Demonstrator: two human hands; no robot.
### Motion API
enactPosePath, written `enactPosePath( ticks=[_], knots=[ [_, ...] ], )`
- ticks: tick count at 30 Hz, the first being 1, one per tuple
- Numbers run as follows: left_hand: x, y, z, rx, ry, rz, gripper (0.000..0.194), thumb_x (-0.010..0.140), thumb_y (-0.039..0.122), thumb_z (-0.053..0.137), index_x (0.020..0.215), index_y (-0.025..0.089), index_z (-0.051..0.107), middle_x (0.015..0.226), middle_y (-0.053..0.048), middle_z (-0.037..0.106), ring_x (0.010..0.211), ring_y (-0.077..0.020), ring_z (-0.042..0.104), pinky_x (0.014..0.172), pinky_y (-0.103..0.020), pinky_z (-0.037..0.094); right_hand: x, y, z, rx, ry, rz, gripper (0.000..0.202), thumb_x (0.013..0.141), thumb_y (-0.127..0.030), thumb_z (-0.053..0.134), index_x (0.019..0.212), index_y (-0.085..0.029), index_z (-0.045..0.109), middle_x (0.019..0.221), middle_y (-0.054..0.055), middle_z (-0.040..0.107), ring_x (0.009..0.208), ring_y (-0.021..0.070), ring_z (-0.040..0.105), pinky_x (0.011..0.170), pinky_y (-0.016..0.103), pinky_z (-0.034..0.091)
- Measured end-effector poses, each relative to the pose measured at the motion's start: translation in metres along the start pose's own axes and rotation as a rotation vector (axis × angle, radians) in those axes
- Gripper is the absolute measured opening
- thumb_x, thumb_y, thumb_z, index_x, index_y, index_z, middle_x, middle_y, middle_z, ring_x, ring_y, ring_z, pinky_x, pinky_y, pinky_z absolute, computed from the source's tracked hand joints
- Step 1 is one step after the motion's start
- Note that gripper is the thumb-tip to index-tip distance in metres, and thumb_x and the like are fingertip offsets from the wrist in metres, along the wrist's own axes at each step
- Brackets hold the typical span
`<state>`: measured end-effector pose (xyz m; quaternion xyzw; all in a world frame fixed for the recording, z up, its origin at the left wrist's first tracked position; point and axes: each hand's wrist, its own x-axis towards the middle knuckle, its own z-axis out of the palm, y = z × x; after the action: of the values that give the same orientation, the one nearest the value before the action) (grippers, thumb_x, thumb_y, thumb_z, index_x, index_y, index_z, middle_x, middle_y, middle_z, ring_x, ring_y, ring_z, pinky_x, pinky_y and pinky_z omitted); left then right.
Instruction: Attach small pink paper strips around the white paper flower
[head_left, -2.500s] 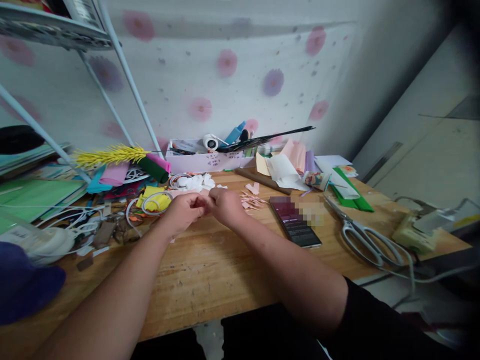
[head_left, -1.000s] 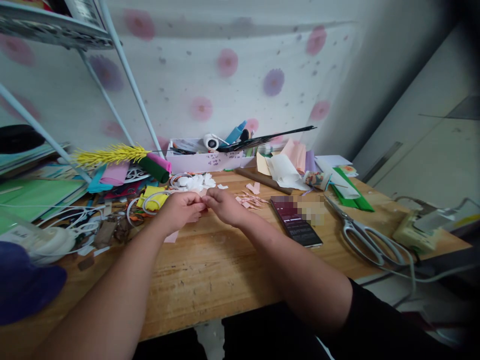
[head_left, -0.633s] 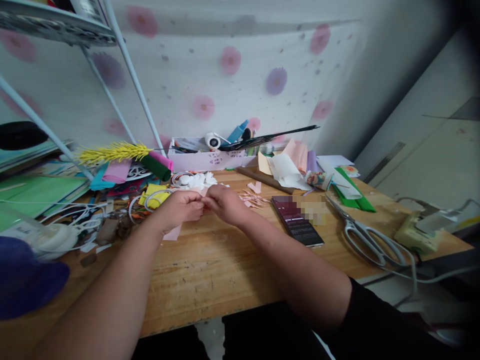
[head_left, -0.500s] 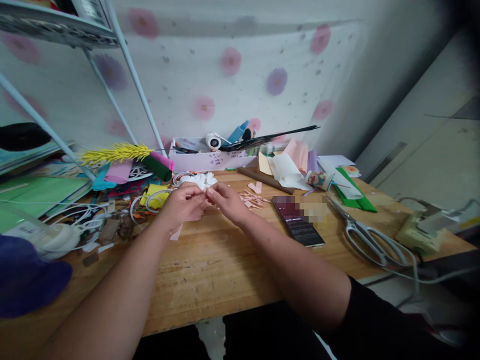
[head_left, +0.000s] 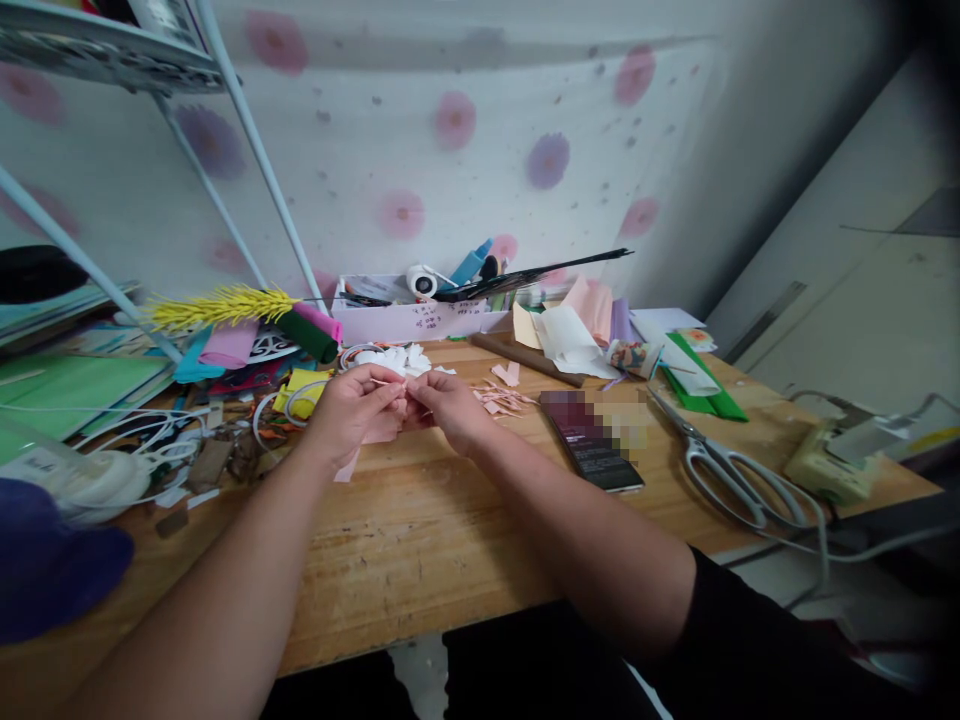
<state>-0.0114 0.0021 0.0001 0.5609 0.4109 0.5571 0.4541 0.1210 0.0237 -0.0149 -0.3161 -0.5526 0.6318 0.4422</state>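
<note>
Above the wooden table [head_left: 420, 540], my left hand [head_left: 349, 412] and my right hand [head_left: 454, 408] meet fingertip to fingertip. Both are closed in a pinch on a small pale pink paper strip [head_left: 397, 384], mostly covered by the fingers. Beneath my left hand lie pale pink paper pieces [head_left: 347, 468]. Just right of my right hand is a small pile of thin pink twisted strips [head_left: 504, 400], with a flat pink piece [head_left: 507, 374] behind it. White paper pieces [head_left: 394, 358] sit behind my left hand.
A phone [head_left: 589, 440] and large scissors [head_left: 720, 470] lie to the right, near a power strip [head_left: 829, 462]. At the back are a white box [head_left: 420, 322], a brown roll [head_left: 525, 360] and crepe paper. Cables [head_left: 150, 430], scraps and a yellow bristly stem [head_left: 221, 308] crowd the left.
My fingers have shifted slightly around the pink strip, and more of it shows between them. The whole view has moved a little; the things on the table stay in place.
</note>
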Motion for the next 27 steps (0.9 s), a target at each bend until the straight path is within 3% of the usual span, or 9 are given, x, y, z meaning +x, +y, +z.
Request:
enactPosePath(
  ticks=[5,10,20,27],
  knots=[
    [0.0002,-0.0007,-0.0002,0.161,0.011,0.014,0.018,0.068,0.029,0.057,0.06,0.014,0.052,0.054,0.002,0.052,0.05,-0.0062,0.046,0.05,-0.019,0.035,0.0,-0.0011,0.0005,-0.176,0.076,-0.17,0.019,0.069,-0.033,0.051,0.066,-0.016,0.042,0.053,-0.006,0.043,0.046,0.005,0.039,0.049,0.019,0.033],
    [0.0,-0.0017,-0.0011,0.116,-0.053,-0.044,0.021,0.07,0.031,0.054,0.06,0.013,0.051,0.052,0.003,0.048,0.049,-0.0056,0.042,0.048,-0.018,0.032,0.0012,0.0008,-0.0034,-0.47,0.109,-0.296,0.016,0.073,-0.032,0.046,0.069,-0.016,0.043,0.06,-0.004,0.046,0.055,0.0069,0.041,0.054,0.02,0.034],
    [0.0023,-0.0035,-0.0044,0.048,-0.126,-0.17,0.02,0.069,0.033,0.056,0.072,0.013,0.055,0.061,0.001,0.051,0.053,-0.0066,0.045,0.051,-0.02,0.035,0.0003,-0.0004,-0.0053,-0.624,0.168,-0.377,0.014,0.074,-0.03,0.046,0.069,-0.017,0.046,0.061,-0.004,0.046,0.056,0.0073,0.041,0.054,0.02,0.033],
    [0.0023,-0.0038,-0.006,0.02,-0.16,-0.166,0.016,0.07,0.029,0.055,0.069,0.013,0.054,0.059,0.002,0.05,0.053,-0.0058,0.043,0.051,-0.019,0.034,0.0002,-0.0006,-0.0063,-0.697,0.154,-0.42,0.01,0.074,-0.026,0.046,0.071,-0.016,0.048,0.066,-0.002,0.051,0.059,0.0075,0.044,0.056,0.02,0.035]
  ],
)
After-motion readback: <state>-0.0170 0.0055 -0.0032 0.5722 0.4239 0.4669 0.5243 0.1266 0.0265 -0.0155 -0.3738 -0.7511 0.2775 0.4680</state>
